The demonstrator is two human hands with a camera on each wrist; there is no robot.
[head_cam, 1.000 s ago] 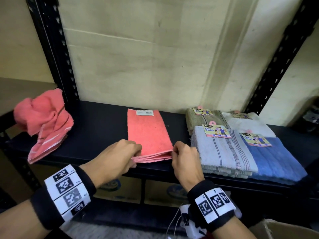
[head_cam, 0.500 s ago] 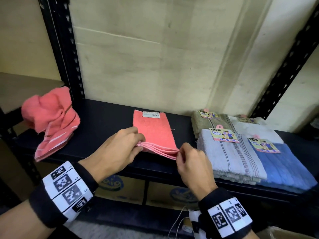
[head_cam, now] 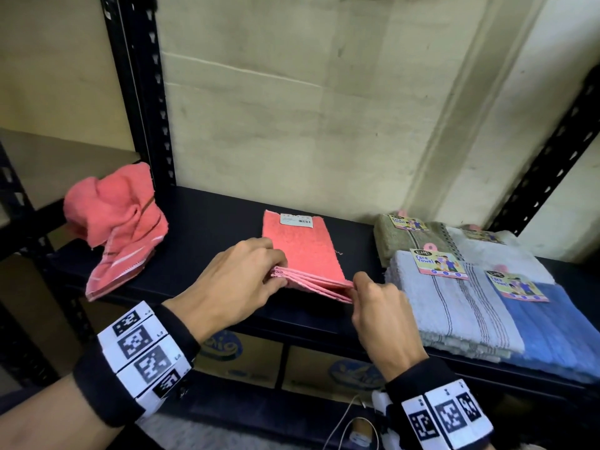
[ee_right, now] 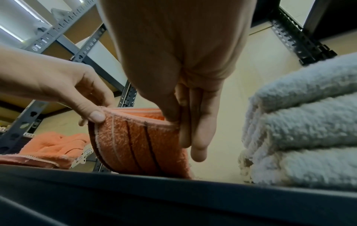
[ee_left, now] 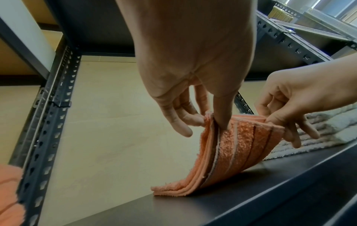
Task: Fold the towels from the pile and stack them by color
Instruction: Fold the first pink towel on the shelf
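Lengthwise, the folded pink towel (head_cam: 300, 246) runs from the front edge of the black shelf (head_cam: 214, 219) back toward the wall, its white label at the far end and its near end lifted off the shelf. Its stacked layers show along that raised near edge. The left hand (head_cam: 240, 280) pinches the near left corner between thumb and fingers, and the right hand (head_cam: 381, 315) pinches the near right corner the same way, other fingers loosely curled. Left of it, a crumpled pink towel (head_cam: 118, 228) hangs partly over the shelf edge. Just to the right lie folded towels: a grey striped one (head_cam: 448, 306), a blue one (head_cam: 552, 329), and olive and white ones behind.
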